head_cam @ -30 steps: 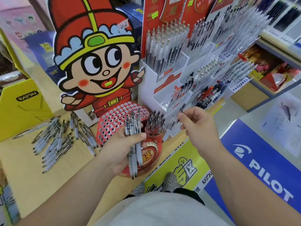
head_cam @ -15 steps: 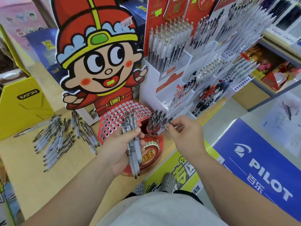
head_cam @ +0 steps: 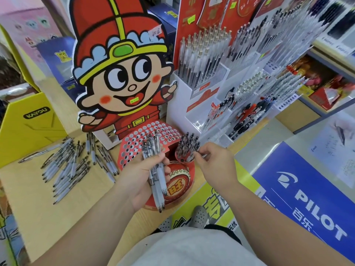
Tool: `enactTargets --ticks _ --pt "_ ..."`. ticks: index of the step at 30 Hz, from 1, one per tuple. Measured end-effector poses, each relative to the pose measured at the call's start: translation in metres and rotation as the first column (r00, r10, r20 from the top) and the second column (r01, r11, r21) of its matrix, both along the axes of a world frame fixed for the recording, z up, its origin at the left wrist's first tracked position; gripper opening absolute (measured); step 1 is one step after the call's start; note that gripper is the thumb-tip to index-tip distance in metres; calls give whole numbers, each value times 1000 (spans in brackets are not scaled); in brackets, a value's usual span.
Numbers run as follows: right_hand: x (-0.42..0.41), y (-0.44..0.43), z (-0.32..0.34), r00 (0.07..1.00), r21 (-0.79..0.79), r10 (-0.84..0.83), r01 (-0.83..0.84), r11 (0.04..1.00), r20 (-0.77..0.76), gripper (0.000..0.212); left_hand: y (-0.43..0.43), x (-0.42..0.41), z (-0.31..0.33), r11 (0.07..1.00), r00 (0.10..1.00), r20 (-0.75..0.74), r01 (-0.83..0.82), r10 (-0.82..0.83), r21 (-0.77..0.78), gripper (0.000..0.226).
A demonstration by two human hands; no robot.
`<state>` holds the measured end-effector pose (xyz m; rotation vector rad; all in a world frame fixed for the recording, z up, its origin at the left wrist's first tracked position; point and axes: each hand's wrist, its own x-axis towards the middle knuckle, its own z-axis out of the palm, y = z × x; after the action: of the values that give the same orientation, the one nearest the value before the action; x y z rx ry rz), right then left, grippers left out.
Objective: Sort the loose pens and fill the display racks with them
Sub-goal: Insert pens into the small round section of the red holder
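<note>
At the near edge of the standing pens (head_cam: 187, 145), our right hand (head_cam: 215, 162) now touches the cluster. A second ago it hung higher and further right, clear of them, and half a second ago it was only partway across. Our left hand (head_cam: 138, 181) and its load sit much as they did.

The right hand's fingers are curled and its thumb and forefinger pinch a single pen (head_cam: 204, 155). Only a short, pale end of that pen shows between the fingertips, which are right against the cluster. The left hand is wrapped round a bundle of pens (head_cam: 156, 169), thumb laid across them, tips down past the palm and clips pointing up.

The standing pens are dark-topped, upright and packed close in the front cup of the red rack (head_cam: 153, 131), just left of the right hand's fingertips. Most holes in the rack's perforated top, beyond the left hand, hold nothing.

Well to the left of the left hand, loose pens (head_cam: 73, 162) with clear and white barrels lie scattered on the table (head_cam: 38, 208). Beyond both hands stands a cartoon cutout (head_cam: 123, 73), and white racks (head_cam: 211, 83) full of pens rise beyond the right hand. A blue sign (head_cam: 307, 198) lies to the right hand's right.
</note>
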<state>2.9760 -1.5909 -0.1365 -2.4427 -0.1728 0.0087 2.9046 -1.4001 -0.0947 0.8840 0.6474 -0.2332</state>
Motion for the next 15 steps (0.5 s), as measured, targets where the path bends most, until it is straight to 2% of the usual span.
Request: enactTargets --ticks 10,15 --pt "5 13 5 998 -111 -22 16 994 -57 14 1 3 8 999 1000 18 -24 24 -27 17" --pt "1 8 -6 994 -154 -49 33 988 -100 22 5 1 7 999 999 16 -34 34 -27 10"
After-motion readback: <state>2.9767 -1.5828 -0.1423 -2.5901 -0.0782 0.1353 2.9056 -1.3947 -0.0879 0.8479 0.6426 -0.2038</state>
